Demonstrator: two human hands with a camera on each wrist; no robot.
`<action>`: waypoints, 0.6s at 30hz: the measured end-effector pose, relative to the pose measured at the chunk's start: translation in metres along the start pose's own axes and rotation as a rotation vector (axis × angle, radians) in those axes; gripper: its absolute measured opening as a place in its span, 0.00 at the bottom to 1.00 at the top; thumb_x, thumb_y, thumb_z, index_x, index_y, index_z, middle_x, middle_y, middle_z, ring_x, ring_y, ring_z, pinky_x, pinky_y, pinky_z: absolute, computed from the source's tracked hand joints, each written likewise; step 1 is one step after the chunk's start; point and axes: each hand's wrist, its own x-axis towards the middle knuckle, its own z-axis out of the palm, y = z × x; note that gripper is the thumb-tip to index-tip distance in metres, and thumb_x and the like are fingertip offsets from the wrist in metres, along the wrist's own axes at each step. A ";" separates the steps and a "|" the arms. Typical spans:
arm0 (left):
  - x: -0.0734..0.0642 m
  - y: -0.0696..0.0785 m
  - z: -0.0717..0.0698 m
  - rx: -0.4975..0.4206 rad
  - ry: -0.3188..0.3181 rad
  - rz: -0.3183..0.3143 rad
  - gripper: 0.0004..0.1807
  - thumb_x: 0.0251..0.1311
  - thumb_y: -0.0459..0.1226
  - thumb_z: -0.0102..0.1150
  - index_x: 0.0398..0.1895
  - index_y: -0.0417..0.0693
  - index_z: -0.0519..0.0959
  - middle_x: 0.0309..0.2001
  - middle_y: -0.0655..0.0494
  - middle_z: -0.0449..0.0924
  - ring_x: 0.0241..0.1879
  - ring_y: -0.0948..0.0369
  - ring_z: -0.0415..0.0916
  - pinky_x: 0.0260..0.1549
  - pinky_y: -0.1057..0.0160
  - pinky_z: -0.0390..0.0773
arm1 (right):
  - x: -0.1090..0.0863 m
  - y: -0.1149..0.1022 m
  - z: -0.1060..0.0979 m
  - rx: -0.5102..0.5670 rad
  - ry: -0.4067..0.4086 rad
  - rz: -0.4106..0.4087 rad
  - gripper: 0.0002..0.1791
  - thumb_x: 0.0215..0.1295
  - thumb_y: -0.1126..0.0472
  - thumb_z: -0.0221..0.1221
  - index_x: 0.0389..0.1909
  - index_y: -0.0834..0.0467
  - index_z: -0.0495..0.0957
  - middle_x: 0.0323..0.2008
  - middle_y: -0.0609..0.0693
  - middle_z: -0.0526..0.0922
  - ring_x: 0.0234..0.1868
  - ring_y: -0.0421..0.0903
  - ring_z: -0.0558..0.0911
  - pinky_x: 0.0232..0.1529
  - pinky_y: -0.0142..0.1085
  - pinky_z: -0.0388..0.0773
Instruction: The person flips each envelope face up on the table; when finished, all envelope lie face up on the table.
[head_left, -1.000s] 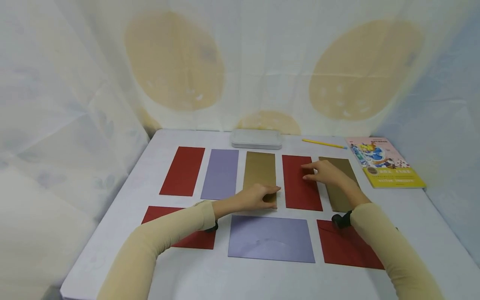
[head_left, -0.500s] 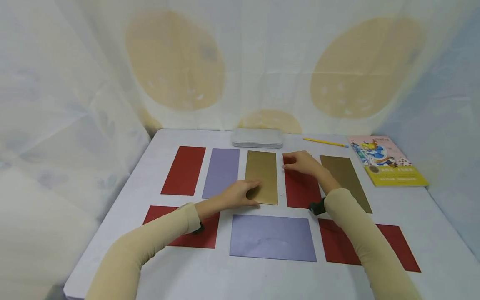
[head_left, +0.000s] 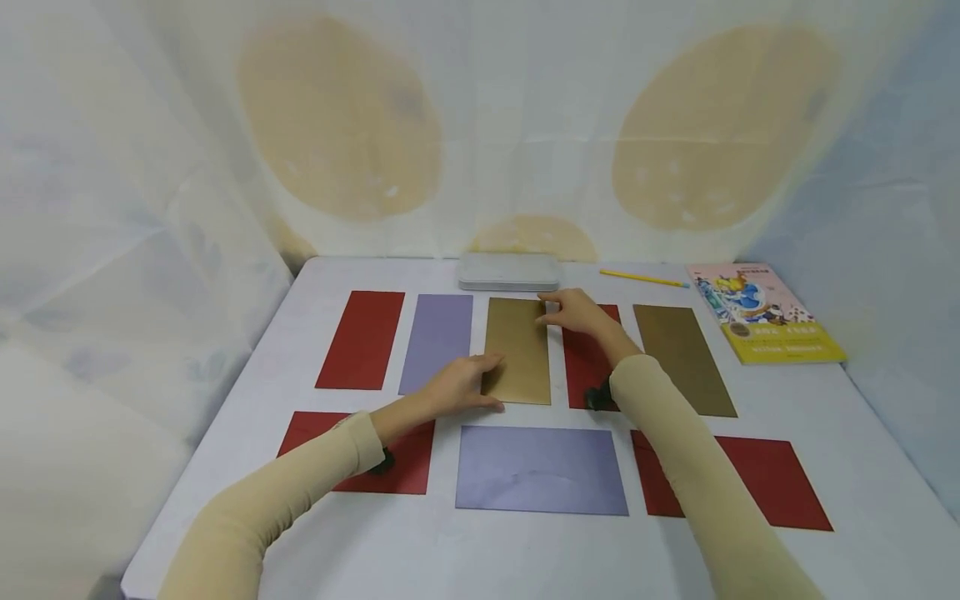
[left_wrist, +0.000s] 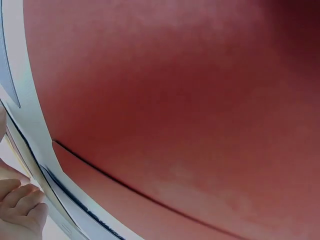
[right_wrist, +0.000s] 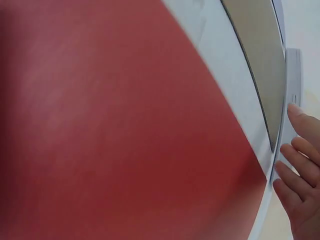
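Note:
A gold envelope (head_left: 517,350) lies flat in the middle of the back row, between my two hands. My left hand (head_left: 453,387) is at its lower left edge, thumb and forefinger spread apart and nothing between them. At its upper right corner is my right hand (head_left: 577,313), whose forearm crosses a red envelope (head_left: 583,362). In the right wrist view the fingers of my right hand (right_wrist: 302,170) are loosely extended. A lilac envelope (head_left: 438,337) is just left of the gold one. Below lies a wider lilac envelope (head_left: 540,471).
Red envelopes lie at the back left (head_left: 362,340), front left (head_left: 405,467) and front right (head_left: 772,479), two partly under my sleeves. A second gold envelope (head_left: 686,358) is at the right. Behind stand a grey flat case (head_left: 508,272), a yellow pencil (head_left: 645,277) and a picture book (head_left: 765,312).
My right hand has moved left from the red envelope to the gold envelope's upper right corner. My left hand has drawn back left to the gold envelope's lower left edge.

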 end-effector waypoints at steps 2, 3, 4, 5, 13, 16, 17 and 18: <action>0.001 0.001 -0.001 0.000 -0.003 -0.008 0.47 0.47 0.51 0.74 0.66 0.35 0.67 0.65 0.42 0.68 0.64 0.51 0.67 0.60 0.58 0.68 | 0.005 -0.003 0.002 -0.008 -0.015 0.013 0.33 0.61 0.52 0.66 0.64 0.65 0.71 0.58 0.65 0.75 0.43 0.53 0.76 0.46 0.48 0.72; 0.001 0.002 -0.001 0.003 -0.009 -0.015 0.47 0.47 0.52 0.73 0.67 0.35 0.67 0.65 0.42 0.68 0.64 0.51 0.67 0.60 0.58 0.68 | 0.007 -0.004 0.003 -0.012 -0.025 0.023 0.34 0.61 0.52 0.66 0.64 0.64 0.70 0.58 0.65 0.75 0.41 0.52 0.76 0.45 0.46 0.73; 0.001 0.003 -0.001 0.009 -0.014 -0.022 0.47 0.47 0.53 0.73 0.67 0.36 0.67 0.65 0.42 0.68 0.64 0.51 0.67 0.59 0.58 0.69 | 0.009 -0.005 0.003 -0.016 -0.034 0.030 0.34 0.61 0.52 0.66 0.65 0.64 0.70 0.59 0.66 0.74 0.41 0.52 0.75 0.44 0.45 0.72; 0.001 0.004 -0.001 0.009 -0.019 -0.029 0.47 0.48 0.53 0.73 0.67 0.36 0.67 0.65 0.43 0.67 0.64 0.51 0.67 0.59 0.58 0.69 | 0.011 -0.006 0.004 -0.021 -0.042 0.037 0.34 0.62 0.51 0.65 0.65 0.64 0.69 0.59 0.66 0.73 0.41 0.53 0.75 0.44 0.45 0.72; 0.003 0.004 0.005 0.015 -0.012 -0.049 0.45 0.50 0.52 0.72 0.66 0.34 0.68 0.63 0.40 0.70 0.60 0.52 0.72 0.55 0.60 0.73 | 0.014 -0.007 0.009 -0.032 -0.035 0.078 0.35 0.62 0.51 0.65 0.66 0.63 0.69 0.62 0.66 0.70 0.54 0.56 0.75 0.54 0.49 0.71; 0.003 0.003 0.005 0.017 -0.003 -0.057 0.44 0.51 0.51 0.72 0.65 0.34 0.68 0.62 0.40 0.71 0.59 0.53 0.72 0.54 0.60 0.74 | 0.014 -0.007 0.009 -0.019 -0.013 0.079 0.34 0.61 0.51 0.65 0.65 0.63 0.70 0.62 0.65 0.71 0.55 0.57 0.74 0.53 0.49 0.71; 0.003 0.003 0.005 0.019 -0.002 -0.063 0.44 0.51 0.51 0.71 0.65 0.34 0.68 0.62 0.40 0.71 0.60 0.52 0.71 0.55 0.60 0.73 | 0.014 -0.007 0.009 -0.015 -0.005 0.074 0.33 0.61 0.52 0.66 0.64 0.63 0.71 0.61 0.64 0.72 0.57 0.58 0.74 0.55 0.50 0.71; 0.003 0.003 0.006 0.026 -0.001 -0.069 0.44 0.51 0.52 0.71 0.65 0.34 0.68 0.62 0.40 0.70 0.60 0.52 0.71 0.56 0.59 0.73 | 0.014 -0.006 0.008 -0.011 0.003 0.067 0.33 0.61 0.52 0.66 0.64 0.63 0.71 0.61 0.64 0.72 0.58 0.59 0.74 0.55 0.50 0.71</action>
